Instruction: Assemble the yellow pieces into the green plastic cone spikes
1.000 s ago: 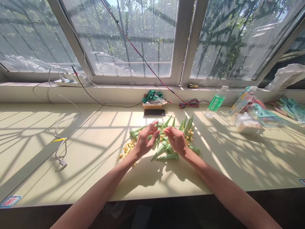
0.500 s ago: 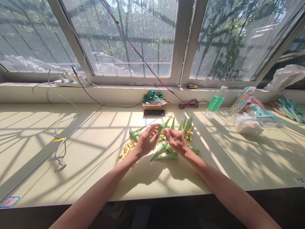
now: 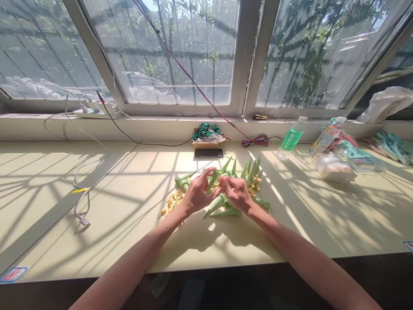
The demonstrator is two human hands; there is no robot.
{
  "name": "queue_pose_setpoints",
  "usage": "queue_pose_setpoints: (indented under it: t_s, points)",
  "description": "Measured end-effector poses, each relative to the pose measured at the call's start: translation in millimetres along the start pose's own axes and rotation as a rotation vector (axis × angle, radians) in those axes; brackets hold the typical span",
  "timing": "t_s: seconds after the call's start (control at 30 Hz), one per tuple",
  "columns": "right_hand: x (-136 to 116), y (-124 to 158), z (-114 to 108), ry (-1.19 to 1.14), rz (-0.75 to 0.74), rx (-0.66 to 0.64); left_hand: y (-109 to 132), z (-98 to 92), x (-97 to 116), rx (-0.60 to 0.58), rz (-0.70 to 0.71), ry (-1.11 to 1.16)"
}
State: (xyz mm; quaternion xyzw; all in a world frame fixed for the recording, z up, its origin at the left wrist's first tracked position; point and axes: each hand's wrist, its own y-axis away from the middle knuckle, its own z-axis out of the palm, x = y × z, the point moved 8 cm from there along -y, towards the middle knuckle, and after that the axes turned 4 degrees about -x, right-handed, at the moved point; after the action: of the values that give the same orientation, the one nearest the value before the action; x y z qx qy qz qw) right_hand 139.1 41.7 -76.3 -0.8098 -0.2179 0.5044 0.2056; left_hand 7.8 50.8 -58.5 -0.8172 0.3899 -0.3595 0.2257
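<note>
My left hand [image 3: 198, 193] is curled around a green plastic cone spike [image 3: 212, 182], its pointed end tilting down to the left. Close beside it, my right hand [image 3: 238, 192] has thumb and forefinger pinched together near the spike's wide end; whatever lies between those fingertips is too small to make out. Under and around both hands lies a pile of similar green spikes [image 3: 217, 206], some upright and some on their sides. Small yellow plastic pieces [image 3: 174, 199] are heaped by my left wrist, with more among the spikes on the right.
Behind the pile are a black phone [image 3: 208, 153] and a small cardboard box [image 3: 206, 145] with green material. A bottle with a green label [image 3: 291, 140] and a white tissue pack [image 3: 334, 168] stand to the right. A white cable [image 3: 84, 206] lies left on the table [image 3: 122, 241].
My left hand has turned slightly, and the green spike shows more clearly between its fingers. My right fingertips have shifted slightly down and left.
</note>
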Motion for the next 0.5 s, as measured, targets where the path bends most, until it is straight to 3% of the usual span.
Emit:
queue_pose_setpoints:
  t_s: [0.5]
  points:
    - [-15.0,-0.6,2.3,-0.035,-0.129,-0.03,2.9,3.3,-1.3,0.011,-0.02,-0.072]
